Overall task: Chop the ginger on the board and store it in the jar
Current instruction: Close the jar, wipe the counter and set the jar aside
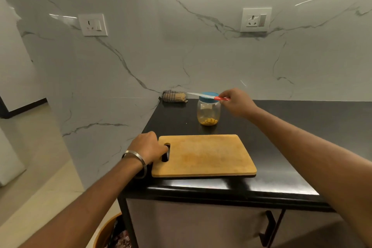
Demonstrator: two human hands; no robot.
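Lidded jar (208,111) holds chopped ginger (209,121); board (203,156) bare.

Bare counter (271,127) lies right of the jar (208,111); a rolled cloth (174,96) blocks its far-left.

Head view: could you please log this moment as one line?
left hand grips board handle | right hand holds knife across lidded jar | ginger inside

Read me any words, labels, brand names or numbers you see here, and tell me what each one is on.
None can be read.
Jar with blue lid: no label shows.
Cutting board: plain wood, no print.
Knife held by the right hand: no marking legible on blade or red handle.
Left wall socket and right wall socket: any marks are too small and blurred to read.
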